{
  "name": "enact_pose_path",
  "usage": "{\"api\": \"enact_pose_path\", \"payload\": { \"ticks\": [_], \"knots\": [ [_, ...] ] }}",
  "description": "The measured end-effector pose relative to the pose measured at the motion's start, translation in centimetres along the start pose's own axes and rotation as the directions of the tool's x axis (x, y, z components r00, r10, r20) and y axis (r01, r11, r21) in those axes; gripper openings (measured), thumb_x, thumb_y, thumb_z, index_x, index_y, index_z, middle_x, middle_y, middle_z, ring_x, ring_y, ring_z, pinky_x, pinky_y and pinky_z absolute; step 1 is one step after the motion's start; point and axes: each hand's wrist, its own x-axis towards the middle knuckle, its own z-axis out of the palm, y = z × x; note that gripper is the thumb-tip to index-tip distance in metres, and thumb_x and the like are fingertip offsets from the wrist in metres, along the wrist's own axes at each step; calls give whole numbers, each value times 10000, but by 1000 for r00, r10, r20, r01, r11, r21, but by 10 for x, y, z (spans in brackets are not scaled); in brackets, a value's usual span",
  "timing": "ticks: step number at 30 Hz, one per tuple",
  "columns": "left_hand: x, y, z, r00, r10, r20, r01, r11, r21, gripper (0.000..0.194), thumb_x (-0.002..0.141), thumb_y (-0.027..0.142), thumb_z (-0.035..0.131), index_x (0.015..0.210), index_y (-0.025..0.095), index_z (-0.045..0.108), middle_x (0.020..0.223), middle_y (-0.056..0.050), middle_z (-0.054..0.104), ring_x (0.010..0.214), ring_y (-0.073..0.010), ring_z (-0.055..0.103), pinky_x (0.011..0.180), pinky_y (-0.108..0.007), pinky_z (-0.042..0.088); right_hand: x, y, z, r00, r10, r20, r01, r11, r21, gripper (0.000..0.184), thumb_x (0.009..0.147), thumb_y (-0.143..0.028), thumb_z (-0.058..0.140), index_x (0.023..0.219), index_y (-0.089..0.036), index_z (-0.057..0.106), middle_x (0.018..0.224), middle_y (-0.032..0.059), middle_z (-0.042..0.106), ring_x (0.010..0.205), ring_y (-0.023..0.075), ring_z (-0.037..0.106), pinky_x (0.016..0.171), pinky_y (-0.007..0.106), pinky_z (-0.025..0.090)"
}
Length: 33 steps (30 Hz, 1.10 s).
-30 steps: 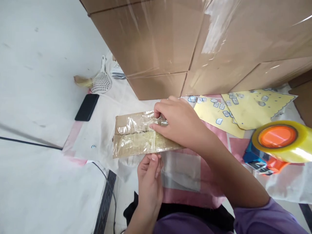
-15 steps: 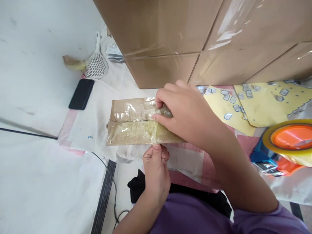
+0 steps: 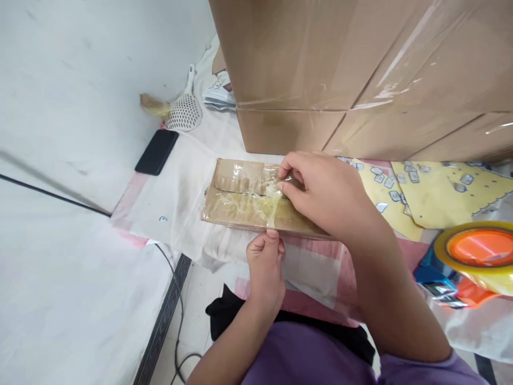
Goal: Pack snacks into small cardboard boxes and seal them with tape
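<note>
A small cardboard box (image 3: pixel 228 207) lies on the cloth-covered table, its top seam covered with shiny, wrinkled clear tape. A yellowish strip of packing tape (image 3: pixel 272 209) runs from the seam down to the near edge. My left hand (image 3: pixel 266 262) is closed just below that edge, thumb and finger pinching the strip's lower end. Above, my right hand (image 3: pixel 326 190) rests over the right part of the box, with thumb and index fingertip pinched close at the bunched tape by the seam. Its other fingers are curled and partly hidden.
Large cardboard boxes (image 3: pixel 296 131) stand behind. At right are yellow paper sheets (image 3: pixel 425 200) and a tape dispenser with a large roll (image 3: pixel 481 246). To the left lie a black phone (image 3: pixel 157 152), a white perforated scoop (image 3: pixel 185 111) and folded papers (image 3: pixel 220 92).
The view has shifted, so the box appears farther right. Its near side now shows slightly below the top. The tape at the seam looks more bunched, and both hands stay close to it.
</note>
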Motion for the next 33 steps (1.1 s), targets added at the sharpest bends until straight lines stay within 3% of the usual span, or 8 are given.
{"api": "enact_pose_path", "payload": {
  "ticks": [9, 16, 18, 22, 26, 28, 31, 33],
  "knots": [
    [-4, 2, -15, 991, 117, -71, -105, 982, 157, 582, 790, 531, 781, 511, 184, 407, 527, 54, 334, 556, -93, 267, 549, -259, 229, -1, 1, 5, 992, 87, -88, -69, 980, 185, 159, 829, -113, 555, 910, -224, 638, 687, -21, 550, 661, 166, 509, 643, 304, 337],
    [-6, -18, -32, 955, 283, -87, -241, 914, 326, 518, 895, 453, 662, 541, 195, 385, 552, 61, 303, 555, -106, 264, 557, -264, 235, -6, 12, -6, 911, 124, -393, 36, 926, 375, 154, 897, -196, 499, 980, -224, 625, 814, 9, 608, 735, 168, 578, 654, 307, 432],
    [-3, -13, -37, 872, 481, -91, -412, 821, 396, 438, 939, 402, 601, 580, 194, 461, 594, 45, 396, 591, -120, 359, 596, -260, 307, -14, 23, -13, 889, 148, -433, 32, 924, 382, 105, 895, -245, 552, 942, -220, 642, 906, 30, 661, 847, 191, 619, 712, 324, 457],
    [14, 10, -45, 605, 790, -102, -678, 578, 455, 171, 940, 304, 558, 800, 208, 581, 911, -10, 539, 922, -168, 531, 900, -307, 411, -50, 48, -1, 885, 318, -341, -93, 838, 538, 338, 883, -441, 647, 1150, -234, 661, 1040, 53, 705, 889, 222, 638, 746, 362, 492],
    [35, 34, -52, 370, 926, -81, -753, 350, 557, 116, 901, 289, 584, 987, 213, 569, 1098, -57, 540, 1131, -225, 535, 1028, -408, 402, -93, 60, 40, 896, 435, -83, -219, 598, 771, 590, 937, -601, 546, 1439, -292, 511, 1371, 82, 632, 1173, 267, 622, 860, 388, 542],
    [39, 42, -55, 269, 963, -10, -772, 222, 596, 153, 908, 332, 570, 995, 206, 575, 1091, -74, 551, 1128, -253, 547, 1015, -449, 421, -103, 58, 55, 895, 440, -71, -198, 536, 821, 593, 959, -598, 512, 1468, -295, 483, 1553, 70, 488, 1405, 269, 476, 1022, 399, 505],
    [33, 47, -55, 56, 985, 162, -885, -26, 465, 279, 904, 469, 574, 1010, 213, 607, 957, -60, 570, 937, -250, 591, 866, -443, 484, -107, 52, 61, 879, 463, -110, -172, 524, 834, 604, 956, -574, 523, 1483, -286, 461, 1615, 65, 411, 1496, 267, 365, 1092, 410, 468],
    [25, 45, -52, 71, 962, 263, -953, -13, 303, 323, 882, 490, 634, 1075, 233, 614, 830, -18, 570, 725, -193, 565, 687, -365, 479, -106, 49, 61, 866, 480, -142, -161, 535, 829, 577, 960, -544, 519, 1473, -285, 466, 1592, 64, 444, 1459, 268, 419, 1033, 399, 506]
  ]
}}
